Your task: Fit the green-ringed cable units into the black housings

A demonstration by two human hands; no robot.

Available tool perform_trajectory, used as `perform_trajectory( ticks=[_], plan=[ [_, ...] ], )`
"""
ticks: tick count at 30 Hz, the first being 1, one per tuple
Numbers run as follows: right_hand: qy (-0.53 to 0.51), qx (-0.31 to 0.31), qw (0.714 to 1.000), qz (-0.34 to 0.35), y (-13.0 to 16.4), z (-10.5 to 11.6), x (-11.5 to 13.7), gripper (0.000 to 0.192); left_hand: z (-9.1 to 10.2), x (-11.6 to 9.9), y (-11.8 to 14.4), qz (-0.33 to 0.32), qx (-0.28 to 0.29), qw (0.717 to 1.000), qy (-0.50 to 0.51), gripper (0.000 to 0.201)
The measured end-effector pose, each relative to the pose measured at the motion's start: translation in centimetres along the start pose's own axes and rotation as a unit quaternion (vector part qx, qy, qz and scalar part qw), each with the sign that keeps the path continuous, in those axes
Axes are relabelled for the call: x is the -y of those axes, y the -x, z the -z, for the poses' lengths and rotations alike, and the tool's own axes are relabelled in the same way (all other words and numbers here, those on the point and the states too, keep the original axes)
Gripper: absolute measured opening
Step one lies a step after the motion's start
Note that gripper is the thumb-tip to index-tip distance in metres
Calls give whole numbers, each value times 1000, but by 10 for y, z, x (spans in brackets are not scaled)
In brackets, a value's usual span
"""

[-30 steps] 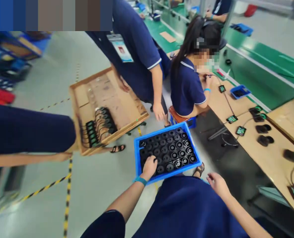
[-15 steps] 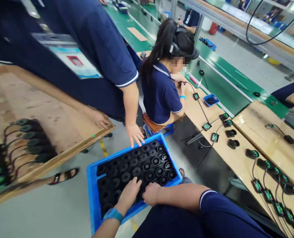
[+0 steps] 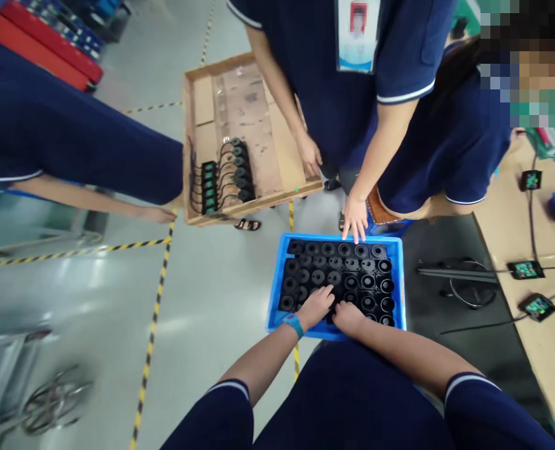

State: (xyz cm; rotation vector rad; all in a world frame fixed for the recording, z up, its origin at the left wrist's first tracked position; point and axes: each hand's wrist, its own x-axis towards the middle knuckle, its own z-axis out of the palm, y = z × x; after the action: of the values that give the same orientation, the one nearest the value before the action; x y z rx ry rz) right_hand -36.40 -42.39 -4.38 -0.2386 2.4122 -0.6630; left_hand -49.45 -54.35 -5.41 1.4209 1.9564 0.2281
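Both hands are down in the blue bin (image 3: 272,300), at its 6 o'clock edge, right in front of the wearer's lap. The bin sits low over the grey floor (image 3: 202,300), filled with rows of black round parts (image 3: 352,269).

Left hand (image 3: 315,305): fingers spread flat on top of the parts near the bin's 7 o'clock corner; grip wide, nothing clamped. Teal wristband (image 3: 293,324) on that wrist.

Right hand (image 3: 347,314): just beside the left, almost touching it, fingers curled down into the parts. Can't tell if that grip has closed on a part; fingertips are hidden among the black pieces.

A co-worker's hand (image 3: 355,219) rests on the bin's 12 o'clock rim, fingers pointing into the top row. That person's other hand (image 3: 309,153) holds the edge of a wooden tray (image 3: 240,100) at 11 o'clock from the bin. In the tray: a row of small green boards wired to black round parts (image 3: 221,178).

Another person's arm (image 3: 94,200) reaches in from 9 o'clock to the tray's near corner.

At 3 o'clock, a wooden surface (image 3: 507,231) carries more green boards (image 3: 525,270) on cables, well apart from the bin. Yellow-black floor tape (image 3: 158,300) runs at 8 o'clock.
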Motion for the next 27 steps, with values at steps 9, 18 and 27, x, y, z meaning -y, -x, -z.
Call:
perform_trajectory(
  ticks=[9,18,27],
  plan=[
    [13,-62,996,56,1,-15,-2,24,-8,18,98,222,-144,964,33,34],
    [9,-75,994,74,7,-17,-9,18,-30,3,92,390,-181,901,66,22],
    [-12,-142,989,-29,18,11,-17,40,-29,-35,61,385,-75,917,65,20]
  ],
)
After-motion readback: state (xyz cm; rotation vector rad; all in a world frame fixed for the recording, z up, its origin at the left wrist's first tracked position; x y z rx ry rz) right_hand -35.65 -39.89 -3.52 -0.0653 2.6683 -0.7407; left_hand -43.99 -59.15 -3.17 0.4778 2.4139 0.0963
